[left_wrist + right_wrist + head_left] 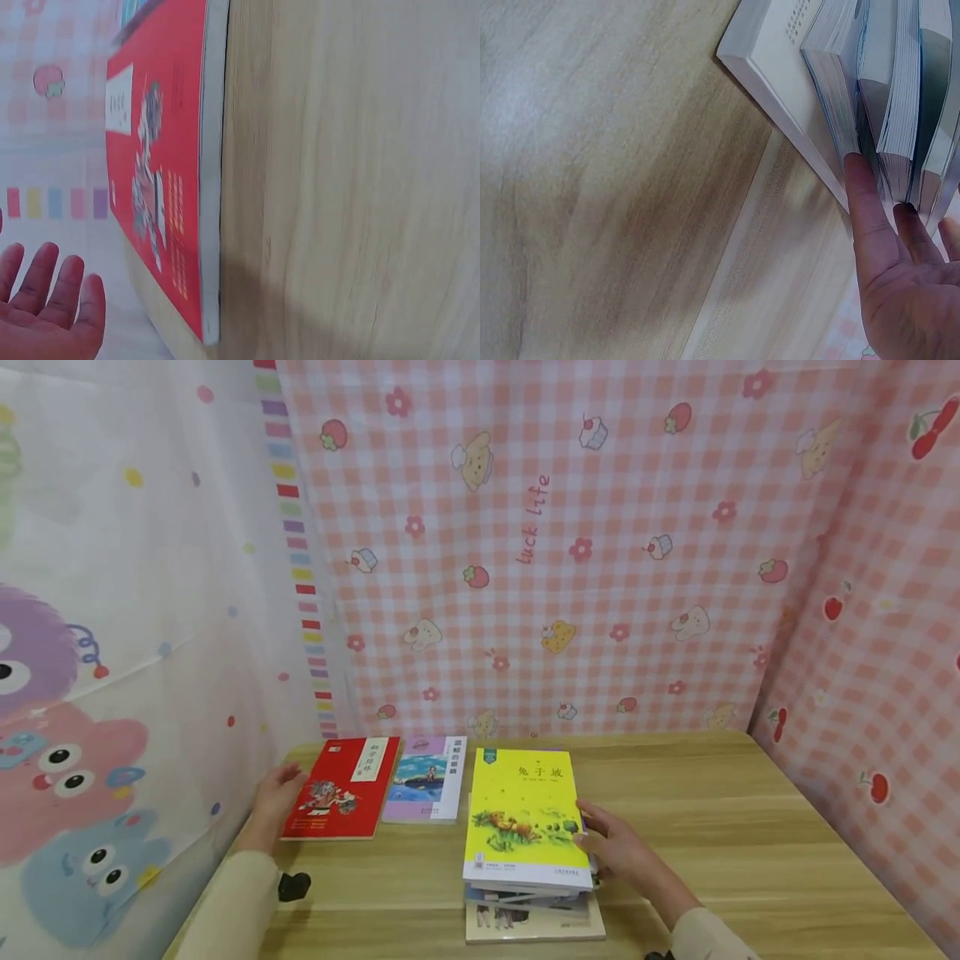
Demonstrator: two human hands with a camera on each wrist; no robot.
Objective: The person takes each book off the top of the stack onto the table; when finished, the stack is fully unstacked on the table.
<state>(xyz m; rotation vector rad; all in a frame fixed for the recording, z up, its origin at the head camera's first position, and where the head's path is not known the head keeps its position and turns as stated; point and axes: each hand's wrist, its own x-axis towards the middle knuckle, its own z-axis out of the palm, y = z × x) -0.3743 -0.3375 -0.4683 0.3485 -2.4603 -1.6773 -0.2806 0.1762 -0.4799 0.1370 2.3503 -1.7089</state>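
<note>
A red book (343, 789) lies flat at the left of the table, and my left hand (274, 802) is beside its left edge. In the left wrist view the fingers of that hand (51, 315) are extended and apart from the book. A stack of several books rises near the front middle, topped by a yellow book (525, 810) with a white lower band. My right hand (618, 847) is at the stack's right side. Its extended fingers reach the page edges (900, 105) in the right wrist view. A cream-coloured book (536, 925) sticks out at the bottom of the stack.
Between the red book and the stack lies a purple and blue book (426, 781). The wooden table (697, 827) ends at a pink checked curtain (600, 568) behind, with a white cartoon-print cloth (165, 677) on the left and another checked cloth (885, 693) on the right.
</note>
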